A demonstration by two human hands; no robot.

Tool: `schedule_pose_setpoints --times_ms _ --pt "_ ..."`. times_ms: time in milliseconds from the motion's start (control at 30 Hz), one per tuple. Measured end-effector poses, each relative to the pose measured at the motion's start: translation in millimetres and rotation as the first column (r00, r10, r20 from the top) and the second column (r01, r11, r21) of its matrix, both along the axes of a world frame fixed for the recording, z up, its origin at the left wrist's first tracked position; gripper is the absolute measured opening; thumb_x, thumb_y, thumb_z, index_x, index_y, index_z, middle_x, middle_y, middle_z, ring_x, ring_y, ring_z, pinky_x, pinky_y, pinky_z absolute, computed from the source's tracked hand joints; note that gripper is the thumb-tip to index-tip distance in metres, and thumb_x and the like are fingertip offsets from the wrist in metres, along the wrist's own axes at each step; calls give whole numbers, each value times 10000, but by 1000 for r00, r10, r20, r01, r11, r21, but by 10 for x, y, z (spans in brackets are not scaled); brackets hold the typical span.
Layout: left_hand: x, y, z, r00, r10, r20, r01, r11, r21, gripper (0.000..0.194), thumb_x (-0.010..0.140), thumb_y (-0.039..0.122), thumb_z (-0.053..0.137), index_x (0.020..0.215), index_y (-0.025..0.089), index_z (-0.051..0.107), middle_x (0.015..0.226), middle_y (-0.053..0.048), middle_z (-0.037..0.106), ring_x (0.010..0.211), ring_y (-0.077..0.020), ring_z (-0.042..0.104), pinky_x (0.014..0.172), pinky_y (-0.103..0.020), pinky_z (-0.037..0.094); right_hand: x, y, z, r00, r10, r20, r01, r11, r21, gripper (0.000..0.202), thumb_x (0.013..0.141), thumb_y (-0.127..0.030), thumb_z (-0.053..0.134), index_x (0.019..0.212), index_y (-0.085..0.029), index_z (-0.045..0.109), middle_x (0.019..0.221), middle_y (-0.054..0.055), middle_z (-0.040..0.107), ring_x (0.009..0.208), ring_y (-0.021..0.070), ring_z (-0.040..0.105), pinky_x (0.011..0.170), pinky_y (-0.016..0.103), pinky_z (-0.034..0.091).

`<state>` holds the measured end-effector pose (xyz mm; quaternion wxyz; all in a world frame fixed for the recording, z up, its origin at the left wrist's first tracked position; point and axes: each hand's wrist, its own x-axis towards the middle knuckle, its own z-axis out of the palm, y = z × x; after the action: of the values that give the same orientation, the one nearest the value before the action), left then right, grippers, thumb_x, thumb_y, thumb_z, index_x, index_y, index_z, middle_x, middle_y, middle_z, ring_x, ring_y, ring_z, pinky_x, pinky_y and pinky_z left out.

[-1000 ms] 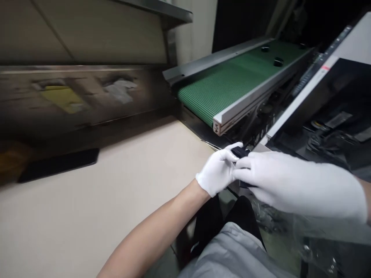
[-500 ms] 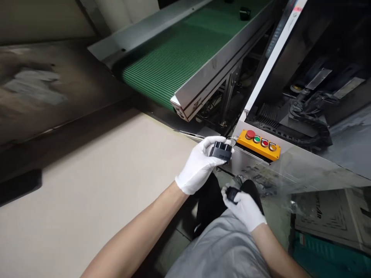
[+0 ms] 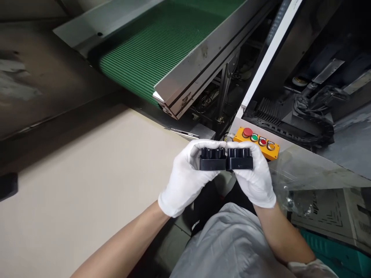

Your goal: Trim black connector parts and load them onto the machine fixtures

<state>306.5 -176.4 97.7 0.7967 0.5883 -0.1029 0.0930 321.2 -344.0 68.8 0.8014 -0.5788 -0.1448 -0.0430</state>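
White gloves (image 3: pixel 172 193): one on each hand, both raised in front of the person's grey shirt (image 3: pixel 226 243).
Left hand (image 3: pixel 191 170): fingers curled over the top of the left black part (image 3: pixel 213 163), thumb underneath, so the piece is pinched between them.
Right hand (image 3: pixel 255 175): the same sort of grip, fingers bent across the top of the right black part (image 3: pixel 240 162) and thumb below.
Black parts: held level, side by side between the hands, each with a row of glossy rounded columns above a plain block; from where I stand I cannot tell whether their neighbouring edges touch.
Table (image 3: pixel 87 181): pale and broad, off to the left of the hands, with a dark object (image 3: pixel 8 186) at the far left of the view.
Green belt (image 3: pixel 162 46): ribbed, between metal side rails, beyond the hands and the table.
Yellow control box (image 3: pixel 256 143): just beyond the right hand, carrying a big red button (image 3: pixel 247 132) and three smaller ones, green, red and orange.
Machine frame (image 3: pixel 269 58): white, slanting up on the right, dark machinery behind it.
Lower right: a printed carton (image 3: pixel 330 212) above something teal (image 3: pixel 333 247).
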Motion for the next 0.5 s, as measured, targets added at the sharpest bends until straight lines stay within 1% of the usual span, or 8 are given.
schedule_pose_setpoints --times_ms 67,167,267,367,433,500 --pt "-6 -17 -28 999 27 -28 -26 999 48 367 739 254 946 1014 199 708 1109 -62 748 1095 -250 716 1014 -393 592 -13 3 -26 999 -38 11 39 999 -35 421 764 -312 907 1125 -314 690 1233 7 756 1224 260 692 1132 497 542" --pt "-17 -47 -76 997 43 -62 -38 996 77 391 750 282 938 1053 198 706 1125 -61 742 1097 -251 711 1018 -398 583 -35 16 -24 997 -75 36 76 996 -35 406 778 -267 896 1134 -316 707 1221 -5 761 1207 237 700 1124 450 549" --pt "-31 -77 -111 998 34 -47 -29 996 84 345 786 196 892 1077 209 707 1135 -41 742 1094 -220 709 1009 -356 578 -61 35 -29 992 -120 47 122 991 -48 388 798 -216 875 1142 -312 723 1214 -8 764 1186 220 704 1116 416 550" --pt "-50 -91 -120 999 54 5 -54 993 104 339 811 109 829 1109 220 708 1152 -27 737 1105 -204 701 1026 -344 563 -80 42 -39 983 -168 68 173 982 -77 400 789 -191 872 1143 -302 724 1217 0 765 1182 230 704 1116 432 552" --pt "-62 -91 -115 995 88 49 -94 984 152 380 805 46 779 1135 221 707 1165 -25 729 1128 -210 688 1057 -360 544 -91 47 -21 980 -177 88 186 977 -103 412 789 -182 864 1155 -304 719 1226 0 763 1190 238 703 1117 444 554" --pt "-71 -88 -106 991 105 89 -121 972 203 478 770 -40 695 1168 225 698 1200 -19 716 1175 -212 666 1099 -366 515 -108 72 24 974 -194 121 213 962 -170 416 797 -153 838 1164 -306 716 1228 -3 763 1197 241 702 1117 449 558"
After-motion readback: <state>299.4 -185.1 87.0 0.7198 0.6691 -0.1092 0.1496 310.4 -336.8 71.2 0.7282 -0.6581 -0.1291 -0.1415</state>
